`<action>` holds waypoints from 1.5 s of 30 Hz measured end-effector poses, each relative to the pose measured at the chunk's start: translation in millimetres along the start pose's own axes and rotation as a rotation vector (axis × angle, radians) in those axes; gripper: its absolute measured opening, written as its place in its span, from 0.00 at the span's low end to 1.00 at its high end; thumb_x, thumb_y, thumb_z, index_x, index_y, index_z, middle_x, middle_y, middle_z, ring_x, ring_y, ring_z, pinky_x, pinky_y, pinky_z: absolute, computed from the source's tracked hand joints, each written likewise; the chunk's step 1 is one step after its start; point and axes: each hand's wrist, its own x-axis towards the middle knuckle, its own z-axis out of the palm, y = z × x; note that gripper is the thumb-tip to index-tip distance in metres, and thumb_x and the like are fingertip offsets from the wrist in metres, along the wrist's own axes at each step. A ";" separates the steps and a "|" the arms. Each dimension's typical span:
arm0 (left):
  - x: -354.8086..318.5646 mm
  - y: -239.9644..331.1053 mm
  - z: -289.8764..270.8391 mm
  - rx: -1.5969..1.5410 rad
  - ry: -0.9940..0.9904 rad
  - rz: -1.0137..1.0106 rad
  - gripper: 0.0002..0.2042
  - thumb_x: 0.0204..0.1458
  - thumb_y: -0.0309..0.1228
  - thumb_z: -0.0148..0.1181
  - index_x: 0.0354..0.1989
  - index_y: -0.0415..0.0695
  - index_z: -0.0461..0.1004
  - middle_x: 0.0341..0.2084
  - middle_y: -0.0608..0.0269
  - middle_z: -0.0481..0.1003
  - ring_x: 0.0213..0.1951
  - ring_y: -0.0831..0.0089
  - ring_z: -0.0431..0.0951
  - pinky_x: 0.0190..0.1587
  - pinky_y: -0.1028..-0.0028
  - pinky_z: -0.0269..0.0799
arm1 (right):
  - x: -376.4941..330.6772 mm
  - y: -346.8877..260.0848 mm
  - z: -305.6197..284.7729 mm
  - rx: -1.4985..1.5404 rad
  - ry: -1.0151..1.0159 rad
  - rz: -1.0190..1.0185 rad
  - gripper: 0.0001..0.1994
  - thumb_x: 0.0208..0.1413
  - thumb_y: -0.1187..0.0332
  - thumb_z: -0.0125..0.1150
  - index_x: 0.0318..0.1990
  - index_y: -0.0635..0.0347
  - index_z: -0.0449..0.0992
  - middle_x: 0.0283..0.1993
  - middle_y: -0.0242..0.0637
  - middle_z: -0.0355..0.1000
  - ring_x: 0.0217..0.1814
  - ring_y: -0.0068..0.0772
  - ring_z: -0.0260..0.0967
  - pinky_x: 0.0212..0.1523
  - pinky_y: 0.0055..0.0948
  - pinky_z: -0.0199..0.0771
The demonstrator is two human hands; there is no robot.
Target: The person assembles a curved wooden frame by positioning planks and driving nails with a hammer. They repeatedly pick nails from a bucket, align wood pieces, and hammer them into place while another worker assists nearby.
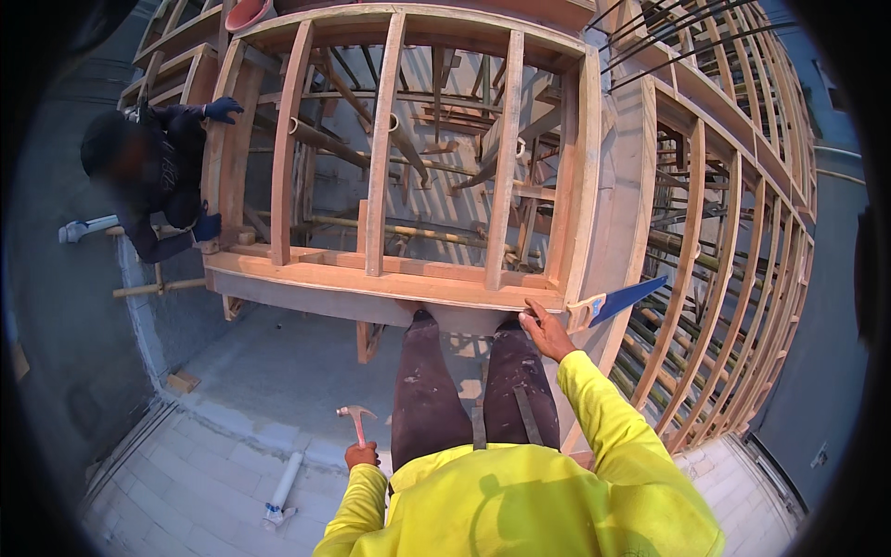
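My left hand (362,454), low and left of my knees, is closed around the handle of a claw hammer (355,414). The hammer is upright, its head above my fist and apart from the timber. My right hand (549,334) rests at the near right corner of a wooden frame (390,281), with its fingers stretched over the edge and nothing visibly held. Just right of those fingers lies a handsaw (624,300) with a pale wooden handle and a blue blade. Its blade points away to the right, over the neighbouring open framing.
A co-worker (153,176) in dark clothes and blue gloves grips the frame's left side. Open bays between the studs (382,148) drop to poles and a floor below. More slatted framing (715,278) stands at right; thin steel rods (687,46) jut out above it.
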 end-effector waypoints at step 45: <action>-140.0 98.7 80.8 0.083 -0.080 0.480 0.08 0.51 0.28 0.64 0.26 0.36 0.76 0.15 0.58 0.74 0.14 0.69 0.73 0.17 0.67 0.67 | -271.3 179.6 -160.4 -0.152 0.305 0.298 0.12 0.53 0.66 0.61 0.38 0.67 0.80 0.37 0.56 0.78 0.44 0.59 0.76 0.47 0.42 0.76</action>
